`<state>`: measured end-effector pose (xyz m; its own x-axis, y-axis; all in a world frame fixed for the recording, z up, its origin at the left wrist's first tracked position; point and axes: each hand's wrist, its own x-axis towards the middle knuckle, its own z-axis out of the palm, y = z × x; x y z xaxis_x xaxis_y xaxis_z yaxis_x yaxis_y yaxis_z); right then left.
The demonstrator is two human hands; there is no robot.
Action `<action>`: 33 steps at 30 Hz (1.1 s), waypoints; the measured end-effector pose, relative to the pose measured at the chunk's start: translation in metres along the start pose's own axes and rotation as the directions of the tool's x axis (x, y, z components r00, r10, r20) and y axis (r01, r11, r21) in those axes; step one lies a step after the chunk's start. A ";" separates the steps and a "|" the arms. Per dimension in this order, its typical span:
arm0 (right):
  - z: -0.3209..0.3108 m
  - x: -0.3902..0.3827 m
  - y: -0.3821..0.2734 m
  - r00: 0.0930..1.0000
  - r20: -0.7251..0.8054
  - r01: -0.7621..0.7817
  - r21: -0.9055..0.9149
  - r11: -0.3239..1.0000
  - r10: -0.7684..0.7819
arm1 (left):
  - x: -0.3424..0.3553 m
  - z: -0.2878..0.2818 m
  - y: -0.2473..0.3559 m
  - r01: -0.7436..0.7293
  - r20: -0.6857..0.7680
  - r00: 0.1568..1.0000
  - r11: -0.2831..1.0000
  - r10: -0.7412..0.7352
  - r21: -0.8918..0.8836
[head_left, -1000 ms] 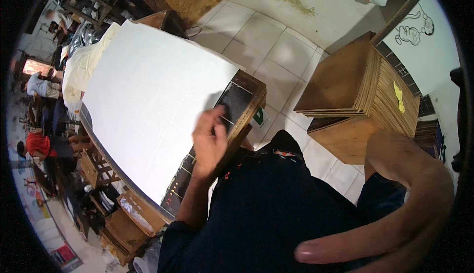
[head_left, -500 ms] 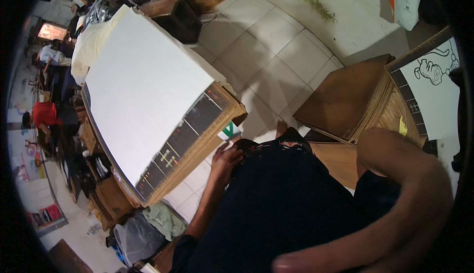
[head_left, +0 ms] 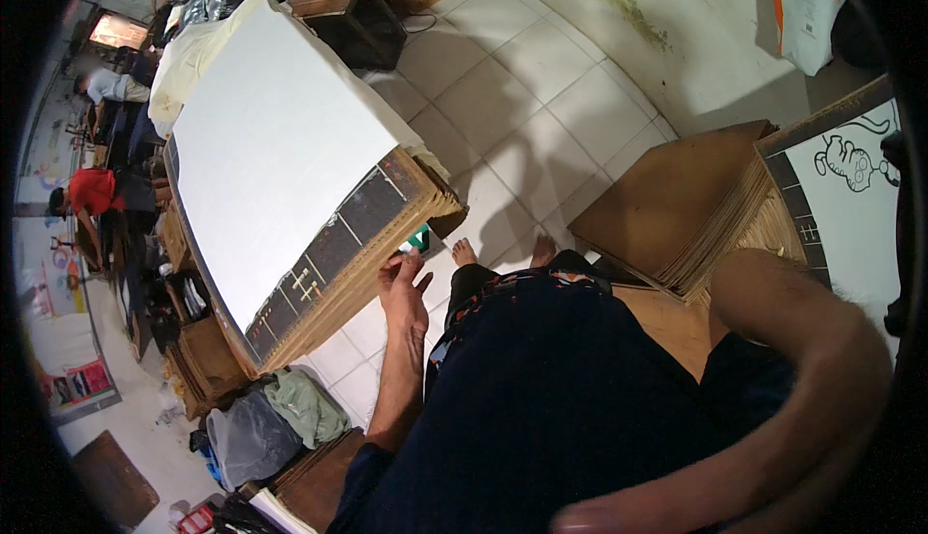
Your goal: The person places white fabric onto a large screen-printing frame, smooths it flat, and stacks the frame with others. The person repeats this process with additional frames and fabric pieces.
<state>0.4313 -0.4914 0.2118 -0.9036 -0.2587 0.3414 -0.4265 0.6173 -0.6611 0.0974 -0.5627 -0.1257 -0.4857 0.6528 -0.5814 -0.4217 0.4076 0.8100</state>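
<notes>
Stacked boards [head_left: 333,298], left of frame, look stiff, heavy together, best held by the edges; I can't tell whether left hand [head_left: 401,297] or right hand [head_left: 764,457] grips anything.

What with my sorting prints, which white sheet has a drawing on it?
The right sheet, by the picture's right edge: it shows a black drawing. The left sheet, nearer the left hand, looks plain white.

Soft shadows across floor tiles [head_left: 507,114]
</notes>
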 end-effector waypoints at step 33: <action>0.061 -0.082 0.086 0.640 -0.709 -0.251 0.170 0.953 0.295 | 0.002 0.031 0.016 0.417 0.468 0.810 0.908 -0.353 -0.037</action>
<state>0.4660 -0.4624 0.0864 -0.6762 0.5434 0.4975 -0.1867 0.5268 -0.8293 0.1131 -0.5349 -0.1111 0.1136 0.6837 -0.7208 -0.6139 0.6187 0.4902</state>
